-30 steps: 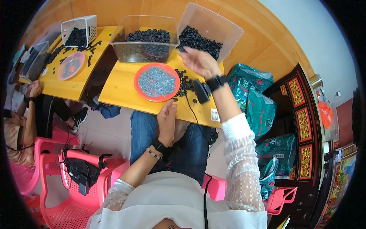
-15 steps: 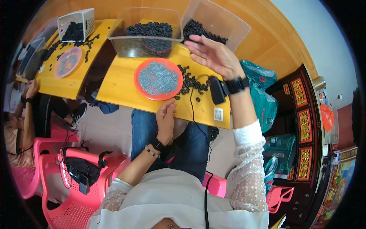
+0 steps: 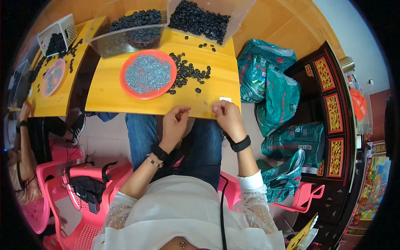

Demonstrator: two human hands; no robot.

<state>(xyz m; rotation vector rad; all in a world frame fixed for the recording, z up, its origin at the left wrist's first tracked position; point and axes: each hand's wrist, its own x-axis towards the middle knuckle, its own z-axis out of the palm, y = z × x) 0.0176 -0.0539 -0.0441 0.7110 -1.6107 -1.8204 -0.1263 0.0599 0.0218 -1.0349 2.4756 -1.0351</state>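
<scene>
Both hands are at the near edge of the yellow table (image 3: 112, 104), a small gap apart. My left hand (image 3: 174, 125) has its fingers curled in with the fingertips together; anything between them is too small to make out. My right hand (image 3: 230, 118) is likewise closed in a pinch, its contents hidden. Beyond my left hand lies a round red plate (image 3: 146, 96) heaped with small grey metal screws (image 3: 148, 73). To the right of the plate, small black oval pieces (image 3: 189, 74) are scattered loose on the tabletop.
A clear plastic bin (image 3: 116, 48) of black pieces stands at the back; another clear bin (image 3: 241, 10) beside it is tilted. Green bags (image 3: 280, 98) sit on the floor at right. At left, another person's hand (image 3: 26, 110) rests by a second table (image 3: 54, 107). Pink chairs (image 3: 98, 214) stand near.
My right hand has come down from the tilted bin to the near table edge, and its spread fingers have closed. My left hand stays near the edge. The view has shifted right.
</scene>
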